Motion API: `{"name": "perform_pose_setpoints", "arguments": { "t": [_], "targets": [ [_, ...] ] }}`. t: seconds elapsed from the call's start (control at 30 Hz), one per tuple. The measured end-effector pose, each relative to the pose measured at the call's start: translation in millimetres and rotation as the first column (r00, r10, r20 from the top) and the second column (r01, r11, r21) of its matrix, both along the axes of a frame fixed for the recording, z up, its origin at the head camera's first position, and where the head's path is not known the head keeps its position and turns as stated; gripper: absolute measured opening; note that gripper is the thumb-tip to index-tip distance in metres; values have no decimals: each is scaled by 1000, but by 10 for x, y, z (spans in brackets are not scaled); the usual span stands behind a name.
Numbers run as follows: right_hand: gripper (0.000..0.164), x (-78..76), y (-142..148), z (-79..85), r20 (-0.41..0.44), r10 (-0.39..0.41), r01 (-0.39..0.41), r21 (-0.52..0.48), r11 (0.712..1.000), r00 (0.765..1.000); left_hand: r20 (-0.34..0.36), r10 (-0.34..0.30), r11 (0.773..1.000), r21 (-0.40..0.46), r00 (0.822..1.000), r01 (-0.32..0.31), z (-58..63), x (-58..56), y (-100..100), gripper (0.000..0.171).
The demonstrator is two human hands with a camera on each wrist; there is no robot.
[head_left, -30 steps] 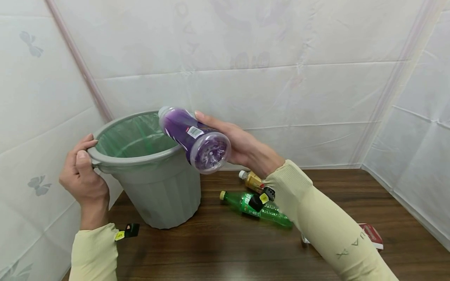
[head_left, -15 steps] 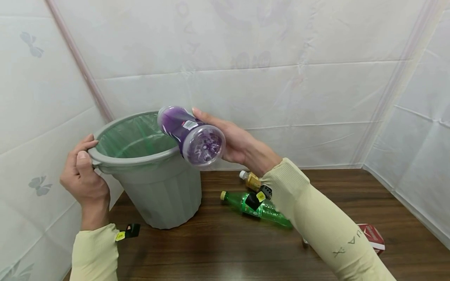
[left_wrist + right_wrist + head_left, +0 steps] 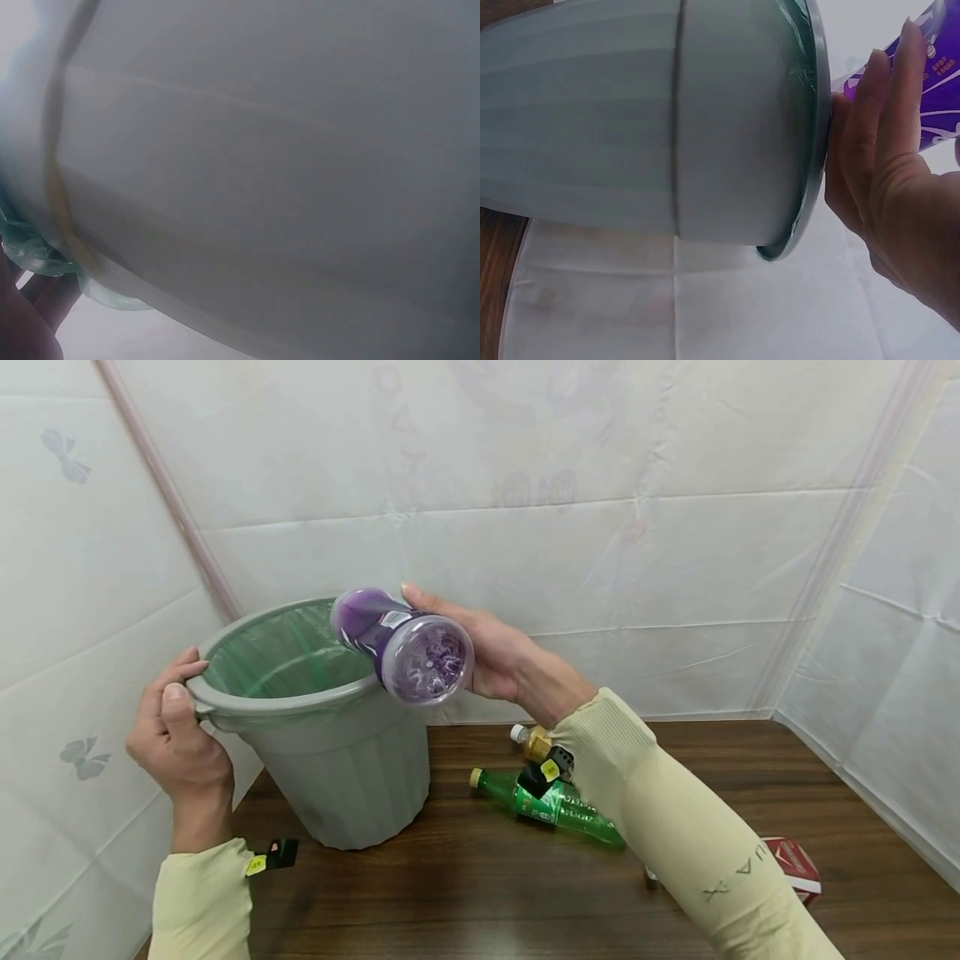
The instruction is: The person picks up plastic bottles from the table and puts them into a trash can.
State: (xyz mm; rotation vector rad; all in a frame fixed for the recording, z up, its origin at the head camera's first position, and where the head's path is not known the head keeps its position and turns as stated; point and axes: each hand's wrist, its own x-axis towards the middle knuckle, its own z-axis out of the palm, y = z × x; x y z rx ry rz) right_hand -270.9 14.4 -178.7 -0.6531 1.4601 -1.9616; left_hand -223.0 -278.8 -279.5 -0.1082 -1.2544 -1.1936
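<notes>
My right hand (image 3: 498, 656) grips a clear plastic bottle with a purple label (image 3: 378, 631), tilted over the right rim of a grey trash can (image 3: 352, 768). The bottle's base faces me and its neck end points into the opening. In the right wrist view, the fingers (image 3: 904, 105) lie along the purple bottle (image 3: 941, 82) close to the rim. My left hand (image 3: 180, 727) holds the can's left rim, thumb outside and fingers over the edge. A green bag (image 3: 285, 652) lines the can. The left wrist view shows mostly the can's grey wall (image 3: 262, 172).
A green bottle (image 3: 547, 806) lies on the wooden table (image 3: 465, 893), with a smaller yellowish bottle (image 3: 534, 742) behind it. A red and white box (image 3: 795, 864) sits at right, partly behind my right sleeve. White sheeting (image 3: 600, 568) encloses the back and sides.
My right hand has moved slightly left and up with the purple bottle, turning its base more toward me and its neck end further over the can. My left hand has stayed put.
</notes>
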Motion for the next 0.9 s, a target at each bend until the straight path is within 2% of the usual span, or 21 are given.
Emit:
{"name": "perform_pose_setpoints", "arguments": {
  "t": [0.2,0.37,0.67,0.9],
  "targets": [
    [54,-35,-29,15,-35,9,-9,13,1000,999,0,1,1000,-5,1000,-1,-7,1,0,41],
    [55,-55,-41,21,-24,-1,1,23,1000,1000,-21,-18,1000,-2,1000,18,-13,-18,9,40],
    [58,-64,-72,31,-45,-26,29,64,998,999,-13,-11,1000,-7,1000,11,-35,-53,-25,40],
    [57,-56,-99,38,-43,-39,43,83,996,998,-18,-15,1000,-6,1000,15,-24,-35,-9,40]
  ]
}}
